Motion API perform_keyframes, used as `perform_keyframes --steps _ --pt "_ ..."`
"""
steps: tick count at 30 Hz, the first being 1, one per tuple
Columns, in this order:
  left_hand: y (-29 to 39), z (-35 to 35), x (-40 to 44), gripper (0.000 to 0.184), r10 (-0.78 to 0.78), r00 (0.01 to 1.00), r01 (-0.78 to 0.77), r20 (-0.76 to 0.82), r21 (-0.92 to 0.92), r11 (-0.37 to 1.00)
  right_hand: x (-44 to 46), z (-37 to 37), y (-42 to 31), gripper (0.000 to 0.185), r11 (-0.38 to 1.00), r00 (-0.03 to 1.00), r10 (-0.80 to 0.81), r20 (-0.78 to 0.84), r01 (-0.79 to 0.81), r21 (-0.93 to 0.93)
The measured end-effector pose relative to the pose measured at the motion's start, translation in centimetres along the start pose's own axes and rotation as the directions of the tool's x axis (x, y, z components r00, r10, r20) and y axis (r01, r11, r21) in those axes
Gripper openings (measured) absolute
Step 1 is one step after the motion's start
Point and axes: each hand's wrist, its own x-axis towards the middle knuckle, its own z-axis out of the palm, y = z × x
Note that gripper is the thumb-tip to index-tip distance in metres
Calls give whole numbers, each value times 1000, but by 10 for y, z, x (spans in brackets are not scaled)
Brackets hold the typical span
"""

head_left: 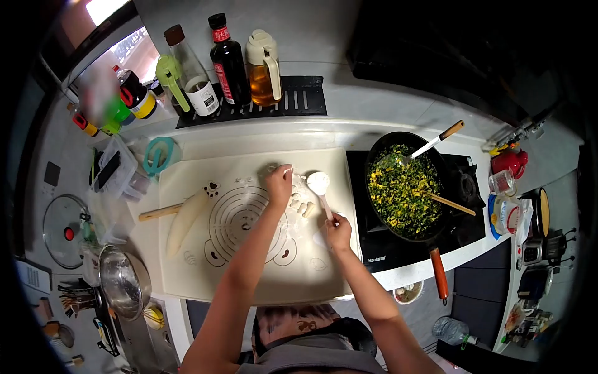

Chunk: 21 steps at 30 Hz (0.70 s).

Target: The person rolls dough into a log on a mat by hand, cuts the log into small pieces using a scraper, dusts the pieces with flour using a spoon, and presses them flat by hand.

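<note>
My right hand (339, 232) is closed round the handle of a spoon (327, 209), whose bowl is heaped with white flour (318, 182). Over the mat to its left, my left hand (280, 184) has its fingers pinched together; whatever they hold is hidden. Small pieces of dough (303, 207) lie between the two hands, with flour scattered about them. All this is on a cream kneading mat (280, 280) printed with circles. A long pale roll of dough (187, 224) rests at the mat's left side, beside a wooden rolling pin (161, 212) partly covered by it.
On the black stove (386, 258) to the right stands a pan (440, 274) of chopped greens and yellow bits, with a spatula (436, 140) in it. Bottles, among them a soy sauce bottle (229, 68), line the back rack. A steel bowl (124, 283) sits at the left.
</note>
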Motion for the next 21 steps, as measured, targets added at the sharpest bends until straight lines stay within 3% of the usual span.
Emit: perform_keyframes --steps 2,5,8,9,11,14,15,21 --pt "-13 -5 3 16 272 961 -274 57 22 961 5 -4 2 29 999 1000 -4 13 5 -53" --pt "-6 -29 8 31 -83 980 64 183 110 992 13 -3 7 29 999 1000 -2 2 2 -50" --pt "-12 -30 -9 42 -93 972 91 217 19 996 14 -1 8 29 997 999 -2 -45 -2 -75" --pt "-21 -30 -19 44 62 957 -92 283 94 991 16 1 13 30 998 998 -18 -62 13 -69" --pt "-41 -29 -44 48 339 835 -454 433 194 870 18 2 14 28 996 997 -58 -57 54 -74" --pt "-7 -43 -89 52 42 957 -214 287 601 770 21 3 21 25 980 991 -128 -41 120 -159" --pt "-24 -36 -100 55 -99 974 -53 202 632 773 23 4 24 24 970 987 -155 -35 145 -198" --pt "-45 -10 -64 55 80 979 -161 187 472 867 25 8 42 23 923 965 -261 4 250 -292"
